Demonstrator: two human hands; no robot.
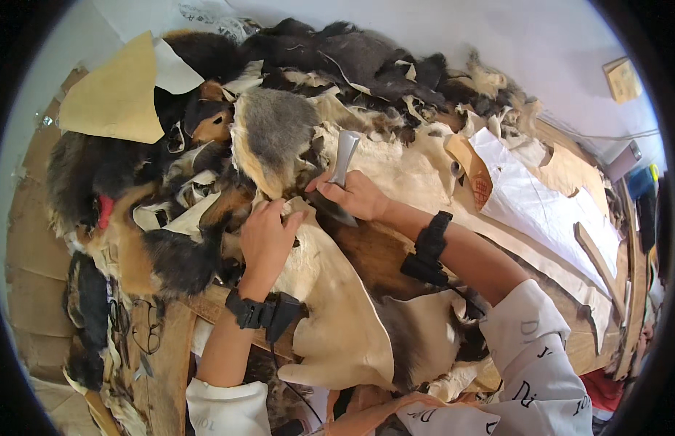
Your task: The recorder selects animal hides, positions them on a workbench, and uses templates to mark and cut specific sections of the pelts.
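Observation:
A knife with a silver metal handle [344,156] and a broad dark blade is in my right hand [360,196]. Its handle points up and away, and the blade slants down to the right, close to the hide. My left hand [270,236] is closed on the upper edge of a pale hide piece [330,291], skin side up. This piece drapes toward me over the edge of the wooden board. Just beyond both hands lies a grey-furred piece [279,127]. Brown fur [366,254] shows under the knife.
Dark fur pelts [337,54] are heaped along the back, with fur scraps [185,258] on the left. A tan pattern sheet [116,94] lies back left. To the right are a white sheet [533,196] and a wooden strip [599,261]. Scissors [145,330] lie at the lower left.

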